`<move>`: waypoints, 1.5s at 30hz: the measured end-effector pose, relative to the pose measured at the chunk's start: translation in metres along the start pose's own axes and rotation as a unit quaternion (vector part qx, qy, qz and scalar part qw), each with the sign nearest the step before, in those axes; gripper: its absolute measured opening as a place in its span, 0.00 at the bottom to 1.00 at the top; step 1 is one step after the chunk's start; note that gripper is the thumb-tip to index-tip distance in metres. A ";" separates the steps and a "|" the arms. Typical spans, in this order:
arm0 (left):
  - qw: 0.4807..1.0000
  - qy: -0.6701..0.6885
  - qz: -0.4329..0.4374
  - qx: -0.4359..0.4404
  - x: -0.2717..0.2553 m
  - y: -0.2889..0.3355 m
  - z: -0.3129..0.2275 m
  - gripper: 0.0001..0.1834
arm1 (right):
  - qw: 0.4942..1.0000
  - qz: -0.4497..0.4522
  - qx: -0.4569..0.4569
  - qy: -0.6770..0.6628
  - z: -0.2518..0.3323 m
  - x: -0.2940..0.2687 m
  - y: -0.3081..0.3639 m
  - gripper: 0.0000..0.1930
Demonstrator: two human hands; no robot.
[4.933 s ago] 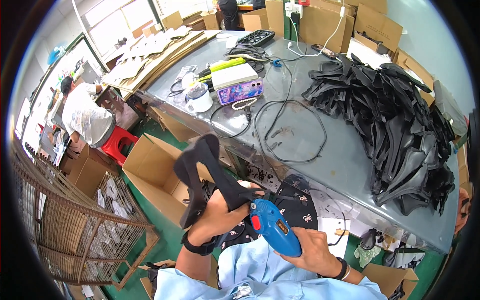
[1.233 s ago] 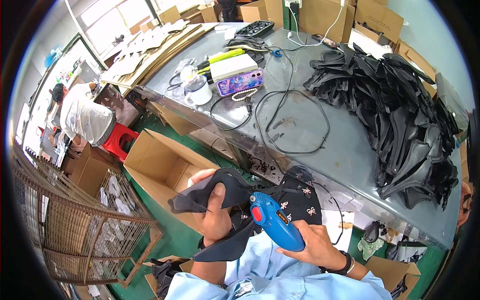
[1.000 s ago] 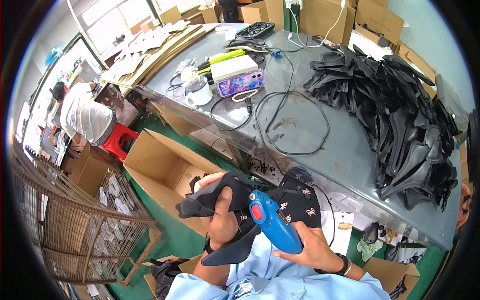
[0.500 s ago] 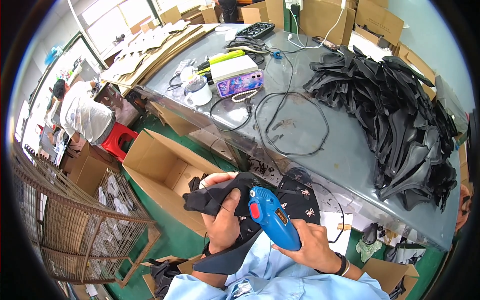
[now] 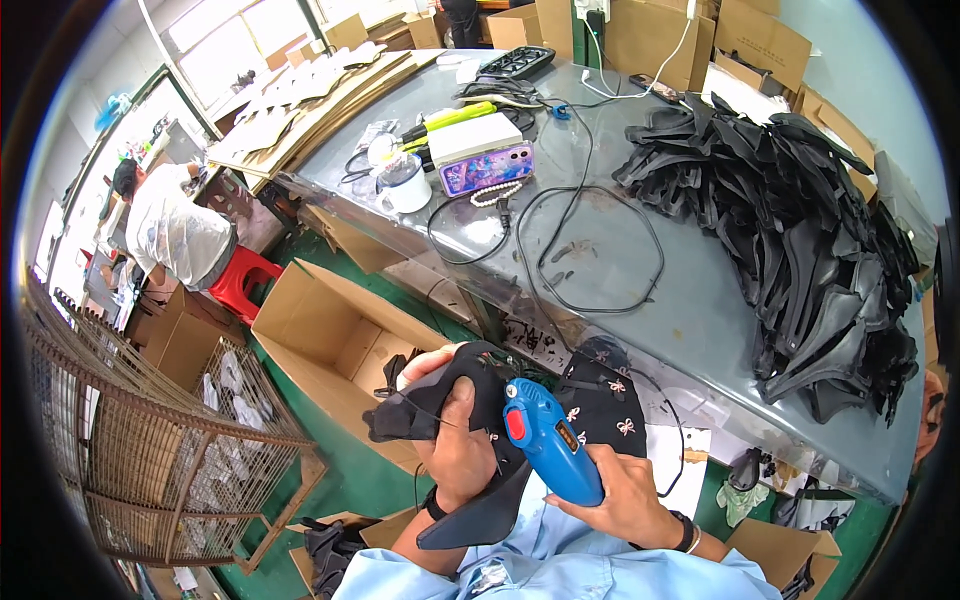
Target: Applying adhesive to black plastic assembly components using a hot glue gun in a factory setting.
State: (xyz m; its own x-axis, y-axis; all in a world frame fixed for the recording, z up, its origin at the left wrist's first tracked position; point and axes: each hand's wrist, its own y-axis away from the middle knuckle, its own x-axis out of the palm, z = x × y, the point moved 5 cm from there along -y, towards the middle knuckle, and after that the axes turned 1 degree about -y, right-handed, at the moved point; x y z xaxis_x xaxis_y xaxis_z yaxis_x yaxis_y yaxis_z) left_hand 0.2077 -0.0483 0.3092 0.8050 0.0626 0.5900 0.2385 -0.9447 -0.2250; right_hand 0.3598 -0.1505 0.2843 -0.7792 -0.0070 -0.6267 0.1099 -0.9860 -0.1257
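Left hand [image 5: 455,440] grips the black shoe piece [image 5: 440,395]; right hand [image 5: 620,495] clasps the blue hot tool [image 5: 545,450], tip against the piece. Trimming in hand; next requires steady tip contact.

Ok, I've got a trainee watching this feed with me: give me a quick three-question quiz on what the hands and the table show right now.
1. True or false: the right hand grips a blue handheld tool.
2. What does the left hand hold?
A. a white mug
B. a black shaped piece
C. a phone
3. Fill in: the big heap of black pieces lies on the ____ side of the grey table, as the person sees it.

Key
1. True; its tip points at the black shaped piece.
2. B; the white mug and the phone sit on the table.
3. Right.
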 end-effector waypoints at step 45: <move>0.708 -0.205 0.544 -0.401 0.013 0.034 0.037 0.28 | 0.984 -0.025 0.033 -0.172 -0.012 -0.030 -0.033 0.27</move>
State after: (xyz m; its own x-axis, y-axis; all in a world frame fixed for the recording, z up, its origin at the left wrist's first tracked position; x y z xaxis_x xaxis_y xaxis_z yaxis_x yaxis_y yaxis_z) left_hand 0.2465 -0.0675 0.2810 0.4038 -0.9099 0.0948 -0.8970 -0.3734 0.2367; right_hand 0.3872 -0.1157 0.2980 -0.9470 -0.0034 -0.3213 0.0351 -0.9950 -0.0931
